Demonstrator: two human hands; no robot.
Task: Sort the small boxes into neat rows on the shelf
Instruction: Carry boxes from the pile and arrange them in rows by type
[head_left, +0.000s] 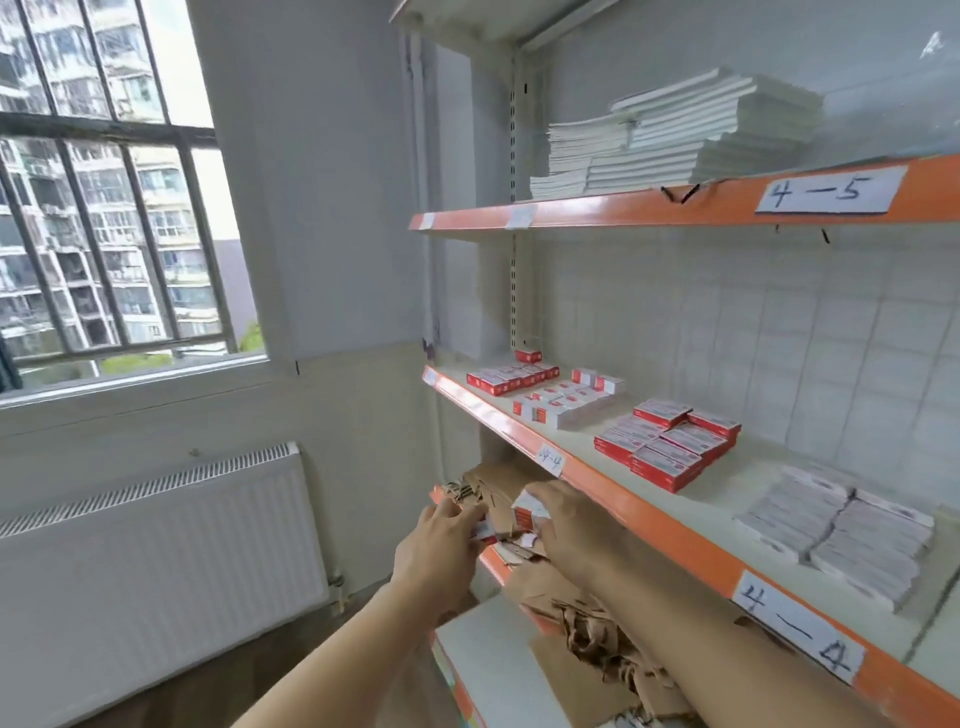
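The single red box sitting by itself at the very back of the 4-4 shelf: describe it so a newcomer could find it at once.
Find the orange-edged middle shelf marked 4-4. Follow it to its far left end, beside the slotted upright. There the lone red box stands behind the flat row of red boxes, nearest the back wall, the only one not in a group.

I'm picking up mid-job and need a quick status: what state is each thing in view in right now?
Left hand: closed on a small red-and-white box, below shelf 4-4.
Right hand: gripping a red-and-white box over the torn cardboard.
Red-and-white boxes on shelf 4-4: lying flat in loose clusters, not yet even rows.
White packs: stacked flat, right end of shelf.
White booklets: piled on shelf 4-5.
Torn cardboard: ripped open, ragged.
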